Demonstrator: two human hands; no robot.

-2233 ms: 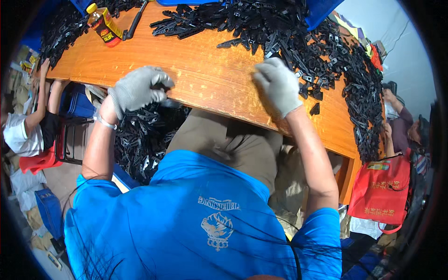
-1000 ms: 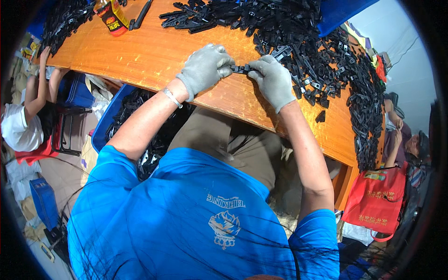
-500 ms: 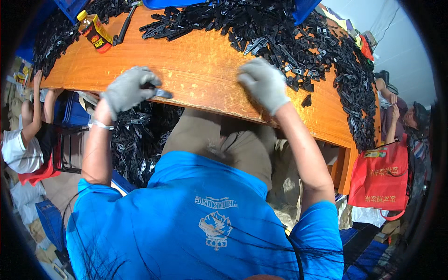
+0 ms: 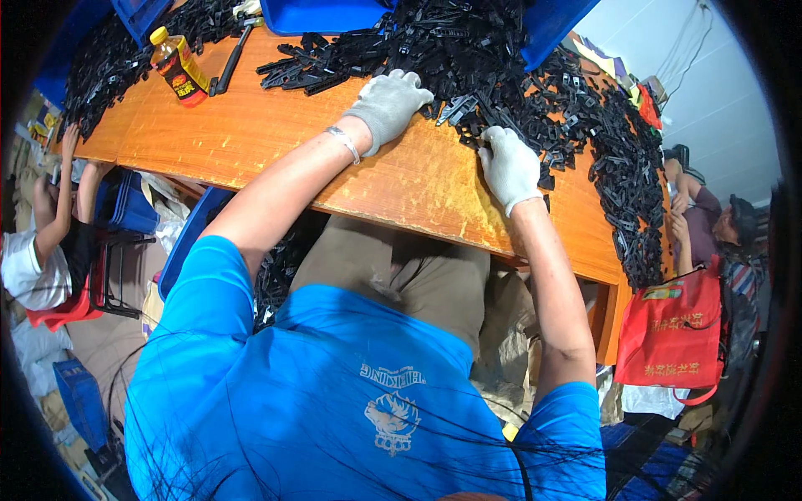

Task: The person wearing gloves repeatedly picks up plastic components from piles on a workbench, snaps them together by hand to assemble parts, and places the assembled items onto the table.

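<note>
My left hand [image 4: 388, 106], in a pale grey work glove, reaches across the table to the near edge of a pile of black plastic parts [image 4: 418, 46]. Its fingers are bent and slightly apart, with the tips at the parts; nothing is clearly held. The gloved right hand [image 4: 511, 169] rests at the pile's right-hand edge. A gap shows between its thumb and curled fingers, and no held piece can be made out. Between the two hands lies a shinier grey part [image 4: 456, 109] among the black ones.
On the wooden table [image 4: 401, 185] stand a yellow-capped bottle [image 4: 179, 68] and, beside it, a hammer [image 4: 233, 60]. Blue bins [image 4: 322, 18] line the back. A red bag [image 4: 671, 330] hangs at the right corner. Other people sit at left [image 4: 46, 259] and right [image 4: 697, 213].
My left hand has gone from the table's front edge, where it held a small dark grey part, forward and right to the pile; that part is gone from it. The right hand has shifted slightly right and nearer.
</note>
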